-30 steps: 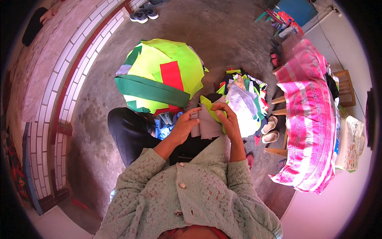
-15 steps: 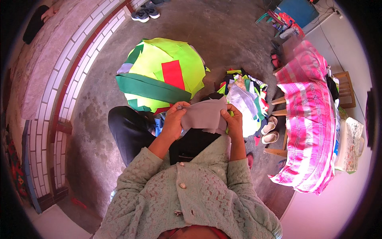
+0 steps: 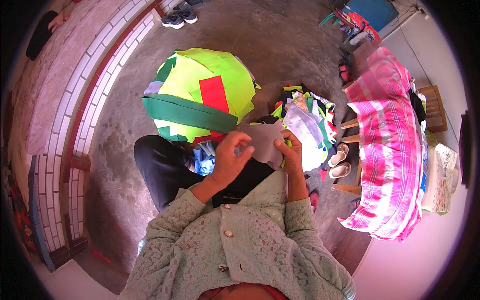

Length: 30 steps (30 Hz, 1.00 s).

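Note:
A piece of grey cloth hangs over my lap, gripped at its right edge between the thumb and fingers of my right hand. My left hand is just in front of the cloth's left side, off its edge, its fingers loosely bent and apart. Beyond my hands sits a big rounded pile of cloth pieces, mostly bright yellow-green, with a red patch and a long dark green strip on top. To the right lies a lower heap of mixed scraps in white, grey, green and black.
On the right, a pink checked cloth covers a wooden-legged seat, with pale shoes beside it. Blue cloth lies by my bent left knee. Dark shoes stand far off near a white brick-patterned wall.
My left hand has let go of the cloth's left edge and moved a little toward me. The cloth now hangs from my right hand, less stretched out.

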Tool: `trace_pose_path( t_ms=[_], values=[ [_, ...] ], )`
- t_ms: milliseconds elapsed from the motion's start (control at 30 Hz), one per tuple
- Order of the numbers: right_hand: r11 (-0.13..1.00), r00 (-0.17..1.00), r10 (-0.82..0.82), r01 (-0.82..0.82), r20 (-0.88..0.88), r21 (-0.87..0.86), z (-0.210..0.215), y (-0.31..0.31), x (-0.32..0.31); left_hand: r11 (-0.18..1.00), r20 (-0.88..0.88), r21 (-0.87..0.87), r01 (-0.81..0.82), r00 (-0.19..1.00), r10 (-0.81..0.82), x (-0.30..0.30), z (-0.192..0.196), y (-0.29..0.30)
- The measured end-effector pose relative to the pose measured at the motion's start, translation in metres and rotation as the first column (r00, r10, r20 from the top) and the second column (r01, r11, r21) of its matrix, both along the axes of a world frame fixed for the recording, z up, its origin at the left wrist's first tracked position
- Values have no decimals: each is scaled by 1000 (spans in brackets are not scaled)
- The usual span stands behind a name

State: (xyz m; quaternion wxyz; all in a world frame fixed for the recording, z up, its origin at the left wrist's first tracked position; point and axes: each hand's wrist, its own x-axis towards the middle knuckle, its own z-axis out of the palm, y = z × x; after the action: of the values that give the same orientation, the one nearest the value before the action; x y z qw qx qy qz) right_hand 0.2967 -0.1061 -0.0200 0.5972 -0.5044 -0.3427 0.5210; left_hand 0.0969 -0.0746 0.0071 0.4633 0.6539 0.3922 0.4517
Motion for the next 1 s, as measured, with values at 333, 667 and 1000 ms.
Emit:
trace_pose_path(
  t_ms=[333, 667, 1000],
  values=[
    [992, 966, 22, -53, 259, 113, 15, 2, -6, 984, -128, 87, 158, 981, -146, 30, -5, -9],
    [977, 935, 159, -196, 318, 88, 17, 3, -3, 991, -96, -111, 78, 991, -88, 35, -24, -4],
    [995, 981, 9, -28, 195, 96, -1, 3, -5, 885, 324, -335, 323, 922, -214, 16, -33, 1]
  ],
)
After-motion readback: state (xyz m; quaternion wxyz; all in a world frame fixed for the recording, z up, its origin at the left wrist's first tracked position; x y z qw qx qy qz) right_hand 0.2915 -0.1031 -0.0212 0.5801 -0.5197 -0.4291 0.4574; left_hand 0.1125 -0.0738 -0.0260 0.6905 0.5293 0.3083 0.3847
